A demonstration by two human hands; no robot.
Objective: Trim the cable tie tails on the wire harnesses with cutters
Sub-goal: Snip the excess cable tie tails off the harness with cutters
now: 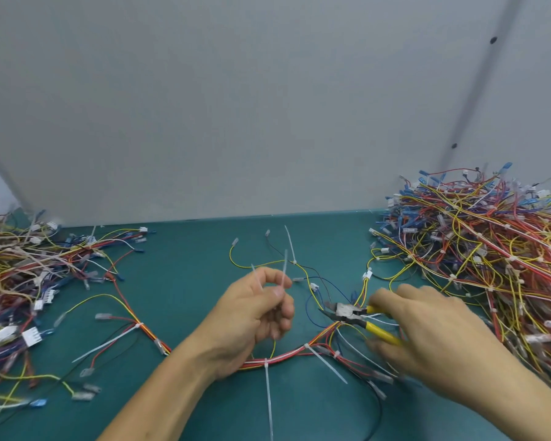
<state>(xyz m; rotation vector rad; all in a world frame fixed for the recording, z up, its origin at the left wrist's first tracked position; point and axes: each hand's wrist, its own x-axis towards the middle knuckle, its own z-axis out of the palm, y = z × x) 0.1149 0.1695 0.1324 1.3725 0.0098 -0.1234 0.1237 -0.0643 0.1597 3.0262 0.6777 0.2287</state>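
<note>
The left hand (pixel 261 300) is raised over the middle of the green table (pixel 188 281), its fingers pinching a few pale cut tails (pixel 283 275) that stick upward. The right hand (pixel 433 332) is blurred, but its fingers curl round the yellow handles of the cutters (pixel 357 313), whose dark jaws point left and rest low on the wires. The harness (pixel 287 351) being worked on lies looped across the table between both hands, and several cable ties (pixel 265 364) on it carry long uncut tails. This looks like the gap between two cuts. The next move calls for bringing the cutters to one of those tails and closing the jaws flush against the tie head without nicking a wire. Tangled heaps of harnesses lie in the left pile (pixel 29 265) and the right pile (pixel 490 249).
</note>
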